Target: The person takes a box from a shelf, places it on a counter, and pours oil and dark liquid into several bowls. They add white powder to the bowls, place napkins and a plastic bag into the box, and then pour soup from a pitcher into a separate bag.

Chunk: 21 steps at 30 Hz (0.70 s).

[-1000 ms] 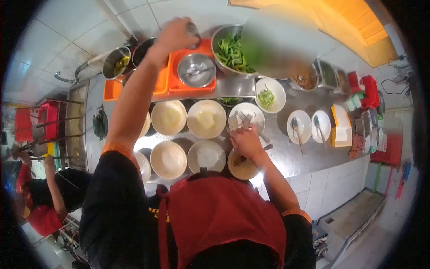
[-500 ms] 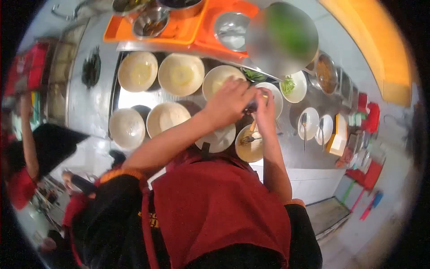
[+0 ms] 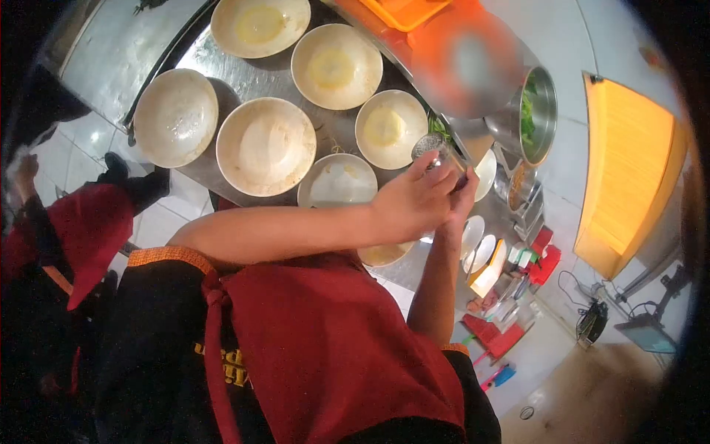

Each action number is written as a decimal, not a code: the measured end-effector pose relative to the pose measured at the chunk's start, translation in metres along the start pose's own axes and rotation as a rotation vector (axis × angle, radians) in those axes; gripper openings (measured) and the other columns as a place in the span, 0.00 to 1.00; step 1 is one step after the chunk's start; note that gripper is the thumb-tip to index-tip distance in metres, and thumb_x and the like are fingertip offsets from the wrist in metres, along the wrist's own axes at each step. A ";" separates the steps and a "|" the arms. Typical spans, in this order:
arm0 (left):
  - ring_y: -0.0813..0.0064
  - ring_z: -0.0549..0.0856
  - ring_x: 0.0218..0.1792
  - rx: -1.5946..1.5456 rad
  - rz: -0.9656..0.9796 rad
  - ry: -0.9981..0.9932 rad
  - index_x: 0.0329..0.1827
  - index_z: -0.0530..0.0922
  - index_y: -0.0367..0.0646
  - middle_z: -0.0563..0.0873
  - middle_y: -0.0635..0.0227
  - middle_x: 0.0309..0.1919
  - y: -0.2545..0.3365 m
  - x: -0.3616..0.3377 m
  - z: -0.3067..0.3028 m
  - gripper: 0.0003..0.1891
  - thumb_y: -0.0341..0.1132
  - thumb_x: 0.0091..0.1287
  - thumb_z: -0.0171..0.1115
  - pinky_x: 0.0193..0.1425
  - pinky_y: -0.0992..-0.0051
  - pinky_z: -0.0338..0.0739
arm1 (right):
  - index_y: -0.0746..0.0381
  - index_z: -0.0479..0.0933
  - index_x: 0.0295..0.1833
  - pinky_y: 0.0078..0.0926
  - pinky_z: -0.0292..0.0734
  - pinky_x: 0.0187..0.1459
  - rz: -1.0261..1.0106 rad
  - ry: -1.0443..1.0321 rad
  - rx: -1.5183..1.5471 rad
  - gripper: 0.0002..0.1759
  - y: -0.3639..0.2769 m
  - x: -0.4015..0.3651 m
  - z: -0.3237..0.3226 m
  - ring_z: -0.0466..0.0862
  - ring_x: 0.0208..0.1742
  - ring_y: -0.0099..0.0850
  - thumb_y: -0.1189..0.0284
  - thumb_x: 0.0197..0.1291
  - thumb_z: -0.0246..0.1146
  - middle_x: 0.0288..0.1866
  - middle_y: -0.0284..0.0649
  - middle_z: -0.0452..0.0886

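Note:
A clear shaker jar with a perforated metal top (image 3: 429, 145) is held between both hands, tilted toward the left. My left hand (image 3: 416, 197) has its fingers wrapped round the jar from the near side. On the other side, my right hand (image 3: 464, 197) closes round its body, partly hidden. Just left of the jar's top stands a cream bowl (image 3: 370, 137) with a pale yellow pool in the bottom. Beneath my left forearm a white bowl (image 3: 336, 177) is partly covered.
Several more cream bowls, one (image 3: 266, 159) near the edge, stand on the steel counter (image 3: 259, 80). A steel pot (image 3: 546, 122) of green leaves is at the right, with small white dishes (image 3: 481, 253) below. A person in a red apron (image 3: 92, 229) is at the left.
The view has turned and shifted, so the bowls appear larger and rotated. Both hands still grip the jar, whose perforated top now shows. More of the co-worker's red apron is visible.

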<state>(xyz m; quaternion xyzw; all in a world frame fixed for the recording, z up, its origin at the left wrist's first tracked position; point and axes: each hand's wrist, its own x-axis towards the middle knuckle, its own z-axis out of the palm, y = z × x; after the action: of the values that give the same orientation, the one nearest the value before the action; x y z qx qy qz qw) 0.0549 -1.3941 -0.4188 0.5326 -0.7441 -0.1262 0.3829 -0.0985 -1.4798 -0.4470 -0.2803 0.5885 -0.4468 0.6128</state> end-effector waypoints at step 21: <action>0.69 0.81 0.38 -0.097 -0.032 0.510 0.37 0.77 0.46 0.80 0.70 0.31 -0.063 0.033 0.069 0.10 0.38 0.54 0.60 0.43 0.67 0.73 | 0.55 0.49 0.79 0.49 0.48 0.74 -0.466 -0.135 -0.525 0.44 -0.012 0.009 0.020 0.58 0.75 0.39 0.34 0.72 0.28 0.73 0.45 0.59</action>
<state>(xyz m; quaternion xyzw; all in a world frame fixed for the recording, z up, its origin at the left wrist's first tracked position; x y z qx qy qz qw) 0.0451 -1.4643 -0.4883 0.5400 -0.6080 -0.0294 0.5813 -0.0827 -1.4963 -0.4378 -0.5835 0.5619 -0.3886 0.4390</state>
